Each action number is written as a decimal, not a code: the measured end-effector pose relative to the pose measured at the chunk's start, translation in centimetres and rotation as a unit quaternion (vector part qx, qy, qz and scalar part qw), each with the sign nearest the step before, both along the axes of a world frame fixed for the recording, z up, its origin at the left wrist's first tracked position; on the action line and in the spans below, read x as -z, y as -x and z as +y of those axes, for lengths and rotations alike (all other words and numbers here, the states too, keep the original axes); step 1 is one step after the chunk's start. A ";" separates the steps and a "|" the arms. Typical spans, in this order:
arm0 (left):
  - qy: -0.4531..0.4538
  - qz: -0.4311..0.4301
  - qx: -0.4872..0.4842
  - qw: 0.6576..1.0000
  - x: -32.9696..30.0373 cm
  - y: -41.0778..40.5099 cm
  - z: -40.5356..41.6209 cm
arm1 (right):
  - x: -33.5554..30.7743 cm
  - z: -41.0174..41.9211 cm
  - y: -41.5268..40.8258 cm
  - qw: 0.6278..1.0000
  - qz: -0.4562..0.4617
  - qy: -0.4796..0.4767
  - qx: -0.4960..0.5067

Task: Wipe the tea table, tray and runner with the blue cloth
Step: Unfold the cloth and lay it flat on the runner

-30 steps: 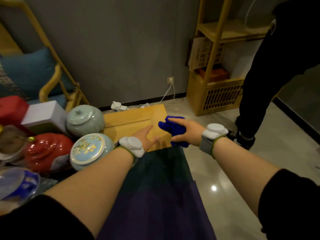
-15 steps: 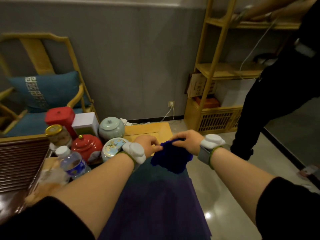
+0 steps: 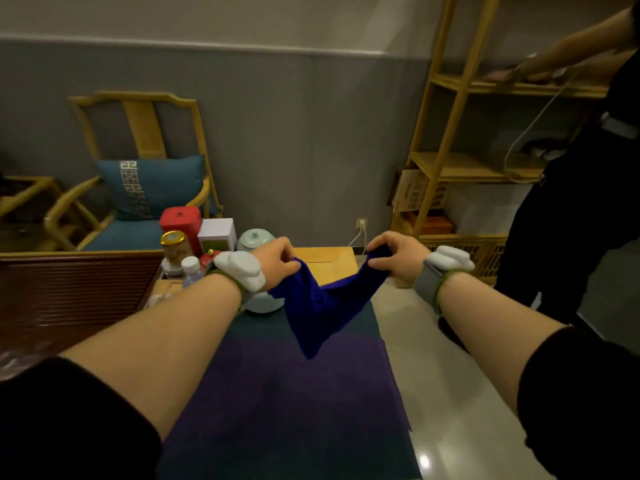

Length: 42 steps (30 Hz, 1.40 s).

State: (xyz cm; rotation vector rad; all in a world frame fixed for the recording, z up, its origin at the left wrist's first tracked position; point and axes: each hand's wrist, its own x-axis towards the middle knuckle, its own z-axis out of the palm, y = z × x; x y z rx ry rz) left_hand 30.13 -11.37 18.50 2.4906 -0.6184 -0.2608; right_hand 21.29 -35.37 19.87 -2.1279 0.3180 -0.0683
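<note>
The left hand point(image 3: 277, 261) and the right hand point(image 3: 398, 258) each pinch a top corner of the blue cloth point(image 3: 323, 306), fingers curled tight on the fabric, and hold it in the air between them. The hands sit well apart, so the upper edge sags in a shallow curve while the rest droops to a point above the runner point(image 3: 287, 393). This looks like a spreading-out grip: two corners taken so the cloth opens flat, probably to fold it or lay it as a broad pad for wiping. The cloth touches nothing below it; it hangs clear of both the runner and the tabletop point(image 3: 329, 258).

The runner lies lengthwise along the right side of the tabletop, its far end near the bare wooden corner. To the left, jars and tins point(image 3: 180, 220) crowd together by a pale celadon jar point(image 3: 254, 239) and a water bottle point(image 3: 190, 268), seemingly bunched there to leave the runner free. The dark slatted tray point(image 3: 69, 292) stretches further left. Another person point(image 3: 571, 202) stands at the shelf point(image 3: 450, 161) on the right, clear of the work
</note>
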 end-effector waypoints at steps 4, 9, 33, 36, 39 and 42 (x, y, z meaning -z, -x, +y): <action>-0.004 0.012 -0.008 1.000 -1.8 3.3 1.8 | -1.1 0.6 2.2 0.996 -0.032 -0.086 0.021; -0.053 0.032 -0.008 0.998 -2.3 7.3 3.0 | -2.5 2.9 4.7 0.988 -0.025 -0.147 -0.044; -0.138 0.072 0.122 0.980 -1.6 12.9 4.7 | -10.6 9.5 8.6 0.958 -0.122 -0.249 -0.076; -0.151 0.059 0.075 0.984 -1.2 12.1 6.9 | -10.5 9.1 8.3 0.947 -0.154 -0.282 -0.031; -0.142 0.015 0.004 0.990 -0.5 11.0 9.3 | -9.2 9.1 7.9 0.944 -0.158 -0.290 -0.003; -0.146 -0.013 -0.046 0.988 -0.5 9.5 10.9 | -7.0 8.8 6.9 0.957 -0.146 -0.248 0.029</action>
